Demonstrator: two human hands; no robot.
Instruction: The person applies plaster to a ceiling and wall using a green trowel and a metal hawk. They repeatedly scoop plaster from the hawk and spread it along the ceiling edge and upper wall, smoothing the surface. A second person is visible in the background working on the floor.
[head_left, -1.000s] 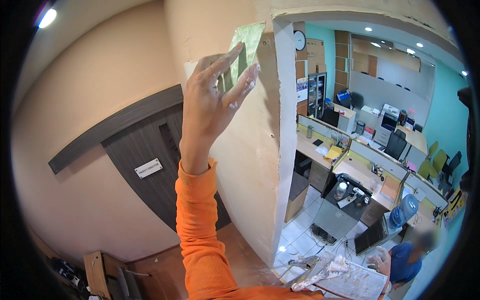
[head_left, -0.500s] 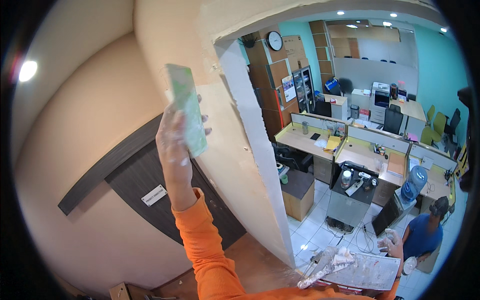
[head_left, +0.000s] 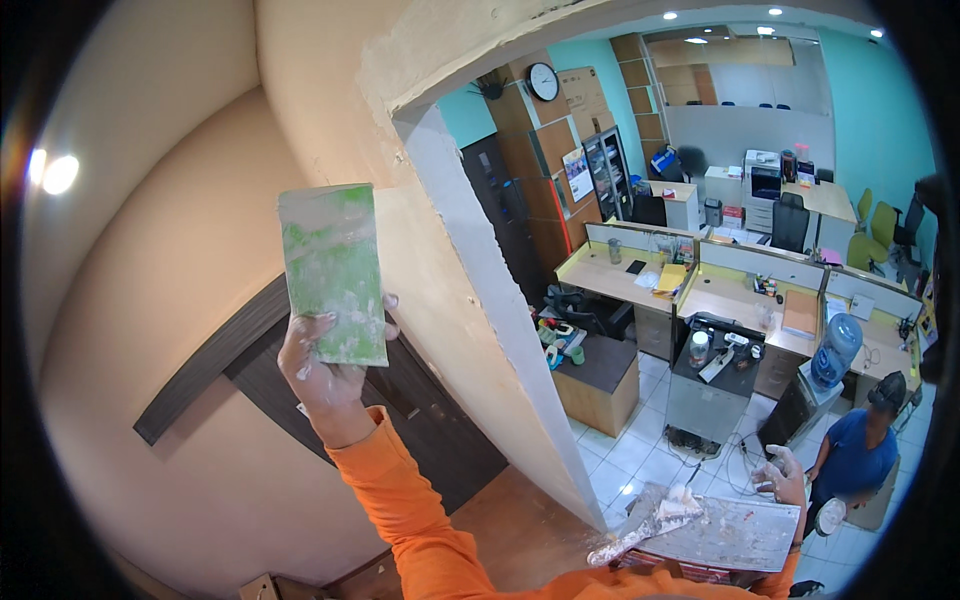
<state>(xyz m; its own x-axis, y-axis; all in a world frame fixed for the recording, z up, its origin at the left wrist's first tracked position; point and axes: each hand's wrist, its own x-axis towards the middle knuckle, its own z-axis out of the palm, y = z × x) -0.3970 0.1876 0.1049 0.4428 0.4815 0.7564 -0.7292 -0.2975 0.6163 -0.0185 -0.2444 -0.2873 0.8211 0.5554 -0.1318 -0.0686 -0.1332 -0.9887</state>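
Note:
My left hand [head_left: 330, 365] is raised in front of the cream wall, closed around the lower end of a green rectangular putty spreader [head_left: 335, 265]. Whitish smears cover the spreader's face and my fingers. Low on the right, my right hand [head_left: 780, 475] has its fingers apart and slightly bent, whitened with putty. Nothing shows in it. It is just beyond the right end of a flat grey putty board [head_left: 745, 535]. On that board's left part lies a putty-caked knife [head_left: 625, 545] beside a lump of white putty [head_left: 680, 505].
A rough-edged wall opening [head_left: 500, 290] rises beside my left arm. Through it are desks with partitions [head_left: 740, 300], a water dispenser [head_left: 800, 400] and cables on the tiled floor. A person in blue [head_left: 855, 455] stands below right. A dark door [head_left: 400, 400] is at left.
My left hand has lowered slightly and moved left. The spreader has turned from nearly edge-on to showing its broad face. My right hand remains beside the board.

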